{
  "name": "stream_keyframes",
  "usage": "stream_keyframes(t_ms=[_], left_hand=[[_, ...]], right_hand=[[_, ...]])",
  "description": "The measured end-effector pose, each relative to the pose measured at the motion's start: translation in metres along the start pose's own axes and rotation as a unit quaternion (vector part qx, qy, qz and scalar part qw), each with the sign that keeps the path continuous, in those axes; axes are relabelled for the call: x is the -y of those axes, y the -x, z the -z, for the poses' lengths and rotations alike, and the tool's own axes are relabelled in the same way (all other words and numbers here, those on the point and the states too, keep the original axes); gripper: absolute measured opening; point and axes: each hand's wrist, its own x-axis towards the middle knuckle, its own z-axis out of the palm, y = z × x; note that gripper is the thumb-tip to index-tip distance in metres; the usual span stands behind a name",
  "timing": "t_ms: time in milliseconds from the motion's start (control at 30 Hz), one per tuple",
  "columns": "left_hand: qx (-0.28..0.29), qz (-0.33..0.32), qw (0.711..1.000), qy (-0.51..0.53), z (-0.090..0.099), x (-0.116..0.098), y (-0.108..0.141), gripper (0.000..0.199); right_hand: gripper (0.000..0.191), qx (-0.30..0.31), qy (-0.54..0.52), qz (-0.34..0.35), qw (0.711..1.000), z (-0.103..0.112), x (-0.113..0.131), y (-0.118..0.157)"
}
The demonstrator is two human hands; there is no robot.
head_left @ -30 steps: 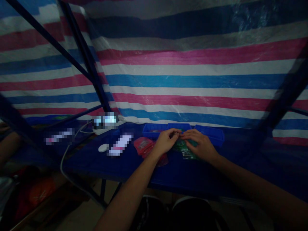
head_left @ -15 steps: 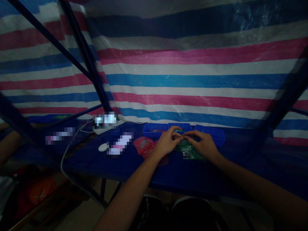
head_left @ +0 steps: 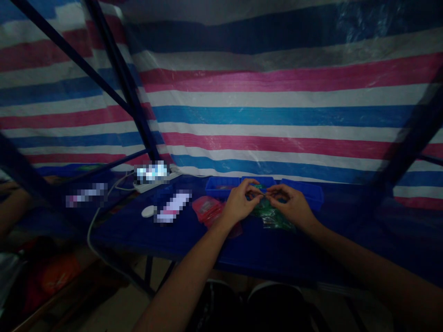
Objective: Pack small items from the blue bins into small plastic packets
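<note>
My left hand (head_left: pixel 241 201) and my right hand (head_left: pixel 290 203) meet over the blue table, fingertips pinched close together. Between them is something small and thin that I cannot make out in the dim light. Below my hands lies a pile of green plastic bags (head_left: pixel 273 216), partly covered by them. Red plastic bags (head_left: pixel 208 207) lie just left of my left hand, some under its wrist. Behind the hands stand a left blue bin (head_left: pixel 218 186), a middle blue bin (head_left: pixel 258 180) and a right blue bin (head_left: pixel 311 196).
On the table's left are a blurred-out phone-like device (head_left: pixel 173 206), a round white object (head_left: pixel 149 211) and a white power strip (head_left: pixel 143 186) with a cable. Blue metal posts (head_left: pixel 131 97) frame the striped sheet (head_left: pixel 277 99). Another person's arm (head_left: pixel 15 207) shows at far left.
My fingers have shifted slightly around the small thing, with the right fingertips drawn a little apart from the left. The bags and bins stay where they were.
</note>
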Motion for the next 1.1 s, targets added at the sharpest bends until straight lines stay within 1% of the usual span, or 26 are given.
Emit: stream_keyframes(t_ms=[167, 367, 433, 500, 567, 667, 767, 833, 900, 967, 1033, 1100], left_hand=[[-0.012, -0.003, 1.0, -0.017, 0.001, -0.003, 0.001, 0.037], [-0.02, -0.016, 0.999, -0.035, 0.002, -0.008, 0.001, 0.04], [-0.032, -0.004, 0.998, -0.045, 0.002, -0.007, 0.002, 0.035], [-0.022, -0.003, 0.997, -0.073, 0.001, -0.003, 0.002, 0.028], [0.016, -0.021, 0.993, -0.117, -0.001, 0.004, 0.003, 0.026], [0.078, -0.05, 0.981, -0.172, -0.005, 0.016, 0.004, 0.03], [0.113, -0.064, 0.973, -0.193, -0.008, 0.025, 0.006, 0.035], [0.121, -0.062, 0.97, -0.202, -0.009, 0.028, 0.007, 0.039], [0.125, -0.055, 0.968, -0.211, -0.009, 0.028, 0.007, 0.042], [0.127, -0.052, 0.967, -0.217, -0.008, 0.027, 0.007, 0.044], [0.13, -0.049, 0.966, -0.218, -0.007, 0.026, 0.007, 0.044], [0.133, -0.046, 0.965, -0.22, -0.007, 0.025, 0.006, 0.042]], right_hand=[[0.028, 0.009, -0.007, -0.003, 1.0, 0.001, -0.001, 0.0], [0.03, 0.036, -0.042, -0.032, 0.998, 0.001, -0.004, -0.002], [0.03, 0.004, -0.063, -0.039, 0.997, 0.003, -0.005, -0.004], [0.03, -0.067, -0.08, -0.033, 0.994, 0.005, -0.005, -0.007], [0.031, -0.138, -0.091, -0.017, 0.986, 0.011, -0.006, -0.012], [0.032, -0.188, -0.076, 0.005, 0.979, 0.022, -0.007, -0.018], [0.027, -0.204, 0.012, 0.052, 0.977, 0.039, -0.006, -0.022], [0.021, -0.191, 0.105, 0.097, 0.971, 0.052, -0.007, -0.026], [0.019, -0.172, 0.194, 0.133, 0.957, 0.065, -0.012, -0.031], [0.019, -0.14, 0.277, 0.152, 0.938, 0.076, -0.022, -0.036], [0.016, -0.072, 0.359, 0.164, 0.916, 0.083, -0.034, -0.041], [0.016, -0.031, 0.397, 0.158, 0.904, 0.085, -0.043, -0.042]])
